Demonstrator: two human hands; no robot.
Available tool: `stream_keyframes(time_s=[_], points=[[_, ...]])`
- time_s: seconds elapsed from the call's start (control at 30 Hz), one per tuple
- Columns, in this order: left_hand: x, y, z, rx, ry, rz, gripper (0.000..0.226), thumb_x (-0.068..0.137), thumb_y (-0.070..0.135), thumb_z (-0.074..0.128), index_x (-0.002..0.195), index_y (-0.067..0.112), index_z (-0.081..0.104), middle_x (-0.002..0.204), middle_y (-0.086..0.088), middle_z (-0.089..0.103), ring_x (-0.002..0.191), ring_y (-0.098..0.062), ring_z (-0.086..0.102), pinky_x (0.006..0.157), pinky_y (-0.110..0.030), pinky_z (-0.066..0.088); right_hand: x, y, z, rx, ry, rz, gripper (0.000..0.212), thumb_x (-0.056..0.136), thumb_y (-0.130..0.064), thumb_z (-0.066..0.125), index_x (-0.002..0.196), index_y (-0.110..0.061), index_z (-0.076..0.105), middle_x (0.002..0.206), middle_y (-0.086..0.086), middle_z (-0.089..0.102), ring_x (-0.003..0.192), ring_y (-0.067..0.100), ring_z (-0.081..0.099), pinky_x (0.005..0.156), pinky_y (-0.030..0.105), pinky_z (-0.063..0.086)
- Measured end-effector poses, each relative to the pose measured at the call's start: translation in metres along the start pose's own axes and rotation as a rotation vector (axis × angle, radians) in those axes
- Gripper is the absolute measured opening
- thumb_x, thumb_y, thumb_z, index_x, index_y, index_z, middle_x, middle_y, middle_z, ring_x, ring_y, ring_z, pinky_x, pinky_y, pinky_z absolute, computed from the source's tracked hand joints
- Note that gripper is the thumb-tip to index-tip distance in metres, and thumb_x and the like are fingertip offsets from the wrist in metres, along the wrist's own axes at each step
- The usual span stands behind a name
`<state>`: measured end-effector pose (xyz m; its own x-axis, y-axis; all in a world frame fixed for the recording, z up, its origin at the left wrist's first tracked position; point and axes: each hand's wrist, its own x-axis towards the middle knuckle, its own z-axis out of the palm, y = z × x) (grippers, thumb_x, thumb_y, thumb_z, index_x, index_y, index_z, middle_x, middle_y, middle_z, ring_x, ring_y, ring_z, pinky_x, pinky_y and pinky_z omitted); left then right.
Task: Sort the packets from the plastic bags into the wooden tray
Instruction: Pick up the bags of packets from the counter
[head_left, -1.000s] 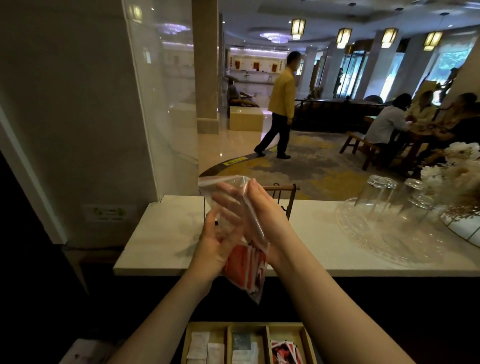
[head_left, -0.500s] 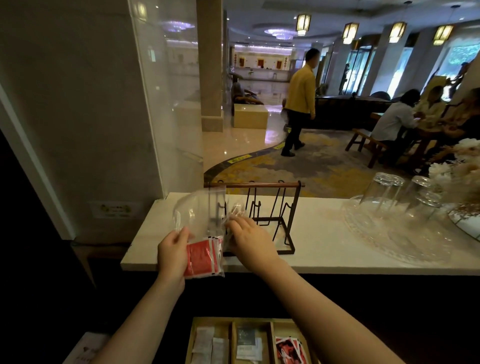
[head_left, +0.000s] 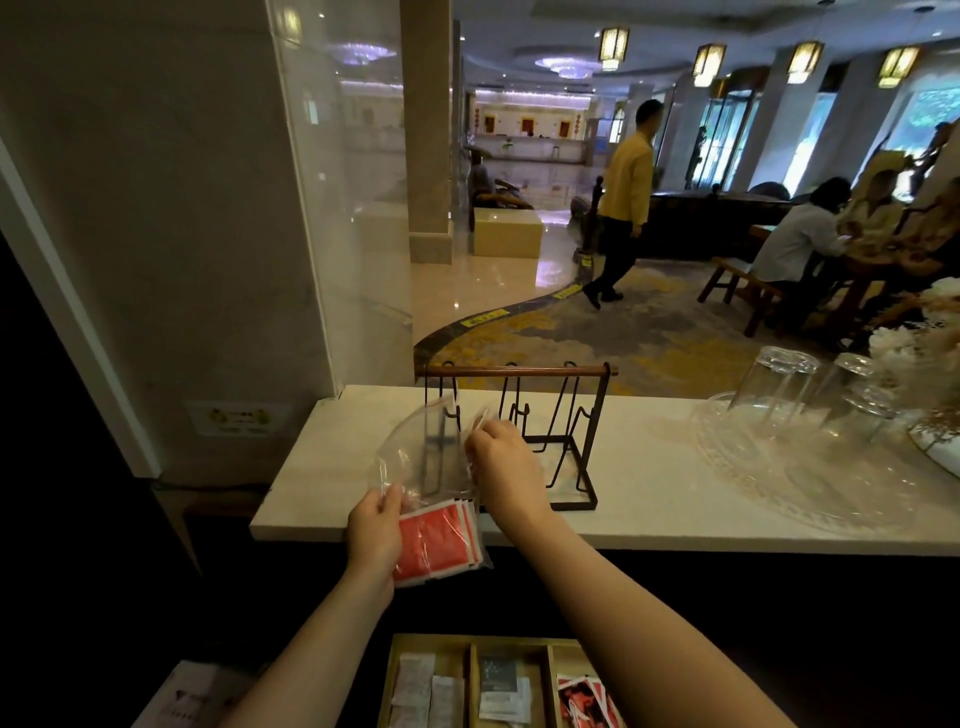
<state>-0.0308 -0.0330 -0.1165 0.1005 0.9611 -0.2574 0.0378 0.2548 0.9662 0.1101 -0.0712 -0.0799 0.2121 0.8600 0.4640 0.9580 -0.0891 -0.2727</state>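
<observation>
A clear plastic bag (head_left: 423, 457) hangs upright in front of the counter edge, with several red packets (head_left: 435, 540) stacked at its bottom. My left hand (head_left: 375, 530) grips the bag's lower left side beside the packets. My right hand (head_left: 501, 467) pinches the bag's upper right edge near its mouth. Below, at the bottom of the view, lies the wooden tray (head_left: 471, 675) with three compartments: white packets on the left, a dark and white packets in the middle, red printed packets on the right, partly hidden by my right forearm.
A white marble counter (head_left: 649, 483) runs across the middle. On it stand a dark wire rack with a wooden bar (head_left: 550, 441) and a glass tray (head_left: 779, 478) with upturned glasses. A white paper (head_left: 182, 696) lies at lower left. People sit and walk in the lobby beyond.
My hands have come apart and lowered: the left slid down to the bag's bottom by the red packets, the right took the top edge, and the bag now hangs spread open-faced.
</observation>
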Motion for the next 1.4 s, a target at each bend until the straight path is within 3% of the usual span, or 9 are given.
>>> stream_keyframes(time_s=[0.33,0.47,0.63,0.73,0.83,1.0,1.13,1.23,1.4], points=[[-0.001,-0.003,0.008,-0.006,-0.012,-0.098,0.023,0.097,0.02,0.042,0.082,0.01,0.057,0.089,-0.026,0.064,0.07,-0.033,0.063,0.061,-0.035,0.05,-0.022,0.001,-0.045,0.548,0.343,0.311,0.013,0.088,-0.01,0.061,0.087,-0.02,0.068,0.085,-0.008,0.065,0.08,0.001,0.059,0.069,0.009,0.045],[-0.012,-0.002,0.016,-0.189,-0.105,-0.225,0.02,0.095,0.025,0.049,0.099,0.011,0.062,0.101,-0.023,0.069,0.078,-0.036,0.069,0.067,-0.044,0.057,-0.047,-0.001,-0.037,0.792,0.227,0.415,0.016,0.09,-0.012,0.058,0.093,-0.026,0.067,0.093,-0.012,0.065,0.089,-0.003,0.059,0.078,0.016,0.051],[-0.025,0.002,0.017,-0.45,-0.364,-0.367,0.044,0.092,0.048,0.046,0.118,0.015,0.059,0.109,-0.022,0.07,0.094,-0.041,0.069,0.077,-0.052,0.057,-0.074,-0.006,-0.012,1.216,0.012,0.527,0.026,0.094,-0.015,0.053,0.114,-0.025,0.065,0.118,-0.003,0.064,0.107,0.013,0.063,0.088,0.037,0.056],[-0.021,-0.002,0.005,-0.474,-0.58,-0.357,0.056,0.083,0.049,0.061,0.129,0.019,0.054,0.125,-0.021,0.062,0.112,-0.04,0.061,0.092,-0.055,0.05,-0.08,-0.008,-0.004,1.073,-0.084,0.405,0.027,0.092,-0.012,0.054,0.112,-0.025,0.066,0.114,-0.002,0.065,0.107,0.013,0.062,0.092,0.039,0.054],[-0.021,-0.002,0.0,-0.391,-0.59,-0.356,0.056,0.075,0.028,0.073,0.127,0.016,0.056,0.119,-0.02,0.066,0.105,-0.037,0.065,0.079,-0.049,0.056,-0.079,-0.013,0.001,1.013,-0.117,0.358,0.017,0.089,-0.019,0.058,0.103,-0.023,0.067,0.103,0.003,0.067,0.097,0.018,0.064,0.087,0.041,0.055],[-0.028,-0.004,0.006,-0.306,-0.392,-0.262,0.071,0.063,0.008,0.077,0.128,0.016,0.051,0.106,-0.02,0.07,0.082,-0.036,0.072,0.058,-0.041,0.058,-0.057,-0.012,0.005,1.17,0.096,0.769,0.018,0.089,-0.021,0.059,0.101,-0.012,0.049,0.101,0.013,0.06,0.09,0.03,0.065,0.078,0.04,0.059],[-0.033,-0.008,-0.005,-0.316,-0.4,-0.243,0.065,0.063,0.009,0.074,0.123,0.024,0.054,0.106,-0.02,0.07,0.082,-0.036,0.071,0.058,-0.041,0.058,-0.037,-0.003,0.012,1.374,0.019,1.068,0.041,0.085,-0.029,0.066,0.114,-0.011,0.043,0.101,0.015,0.062,0.072,0.025,0.068,0.056,0.034,0.056],[-0.033,-0.015,-0.017,-0.333,-0.415,-0.251,0.057,0.063,0.011,0.07,0.116,0.028,0.058,0.103,-0.021,0.07,0.078,-0.034,0.069,0.055,-0.039,0.059,-0.027,0.001,0.016,1.328,-0.107,1.101,0.048,0.084,-0.038,0.066,0.106,0.004,0.056,0.088,0.016,0.069,0.057,0.023,0.069,0.047,0.03,0.054],[-0.026,-0.023,-0.028,-0.366,-0.361,-0.277,0.037,0.082,0.006,0.062,0.112,0.027,0.06,0.104,-0.022,0.067,0.079,-0.033,0.066,0.052,-0.036,0.058,-0.017,0.006,0.03,1.098,-0.143,1.097,0.03,0.092,-0.032,0.055,0.086,-0.003,0.061,0.082,0.014,0.073,0.066,0.028,0.073,0.065,0.043,0.061]])
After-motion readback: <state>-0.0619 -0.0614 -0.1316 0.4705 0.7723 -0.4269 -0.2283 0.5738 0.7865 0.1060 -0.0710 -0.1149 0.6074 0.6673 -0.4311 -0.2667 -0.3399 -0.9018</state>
